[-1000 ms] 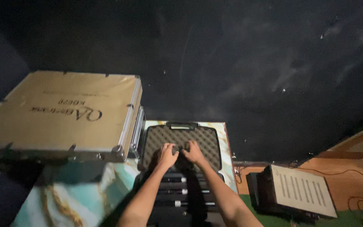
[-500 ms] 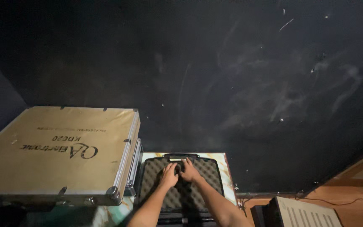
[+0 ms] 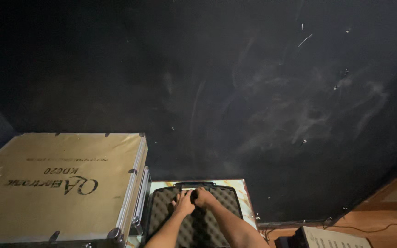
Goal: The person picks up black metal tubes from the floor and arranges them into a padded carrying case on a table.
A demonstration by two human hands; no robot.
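fingers of both our hands press flat on the egg-crate foam lining (image 3: pixel 194 220) of an open black case (image 3: pixel 159 216), none of them curled around anything. our left hand (image 3: pixel 184 203) and right hand (image 3: pixel 204 198) sit side by side, touching near the thumbs, close to the far edge of the foam, just below the case's carry handle (image 3: pixel 195 184). we judge the palms are spread there to hold or smooth the padding, since nothing is pinched between the fingers.

the case lies flat on a pale, marbled tabletop (image 3: pixel 244 197), whose bare edge shows on the right of the case and beyond it. just beside the case on the left stands a big beige flight case with metal edging (image 3: pixel 60 183); it rises higher than the black case and nearly touches it, with 2 latches (image 3: pixel 138 220) facing our way on its side.

behind everything is a dark wall (image 3: pixel 253 92) with chalky smears. low on the right we see a wooden floor (image 3: pixel 368 220), a thin cable (image 3: pixel 373 227) running across it, and the corner of a flat white device (image 3: pixel 331 238), well apart from our hands.
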